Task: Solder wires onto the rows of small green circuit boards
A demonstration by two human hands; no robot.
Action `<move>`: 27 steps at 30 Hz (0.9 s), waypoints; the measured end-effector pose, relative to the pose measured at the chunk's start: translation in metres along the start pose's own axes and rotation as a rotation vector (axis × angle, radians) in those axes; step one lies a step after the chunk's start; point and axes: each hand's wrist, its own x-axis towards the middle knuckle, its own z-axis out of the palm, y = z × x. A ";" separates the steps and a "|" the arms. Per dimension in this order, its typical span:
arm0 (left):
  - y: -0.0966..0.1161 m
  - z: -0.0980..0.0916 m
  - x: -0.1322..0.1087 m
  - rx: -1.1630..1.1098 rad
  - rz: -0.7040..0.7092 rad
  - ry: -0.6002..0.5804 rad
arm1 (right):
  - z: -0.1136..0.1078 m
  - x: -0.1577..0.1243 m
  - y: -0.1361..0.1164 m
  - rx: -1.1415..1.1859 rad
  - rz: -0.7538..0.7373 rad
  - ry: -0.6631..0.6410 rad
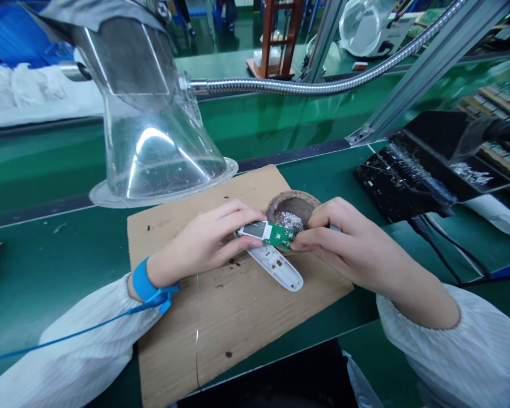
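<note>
A green circuit board (280, 237) with a small grey display (255, 229) at its left end is pinched between the thumb and fingers of my left hand (216, 235). Beneath it a white plastic housing (278, 269) slants down to the right, its inner side facing up. My right hand (344, 238) is closed at the board's right end, its fingertips touching or very close to it. What those fingers grip, if anything, is hidden. Just behind the board stands a round brown bowl (310, 203) with silvery bits inside, partly covered by my right fingers.
Cardboard (221, 323) with dark specks lies under my hands on the green bench (46, 249). A clear fume hood (161, 147) on a flexible metal hose (323, 86) hangs at the left. A black, solder-spattered stand (412, 170) with cables is at the right.
</note>
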 end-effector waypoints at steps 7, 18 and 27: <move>0.000 -0.001 -0.001 0.010 0.004 -0.006 | 0.001 0.001 -0.002 -0.016 0.001 0.012; 0.000 0.001 -0.003 0.033 0.024 0.004 | 0.003 0.000 -0.002 -0.009 -0.017 0.035; 0.001 0.000 -0.003 0.022 0.020 0.008 | 0.003 0.000 -0.002 -0.001 -0.015 0.023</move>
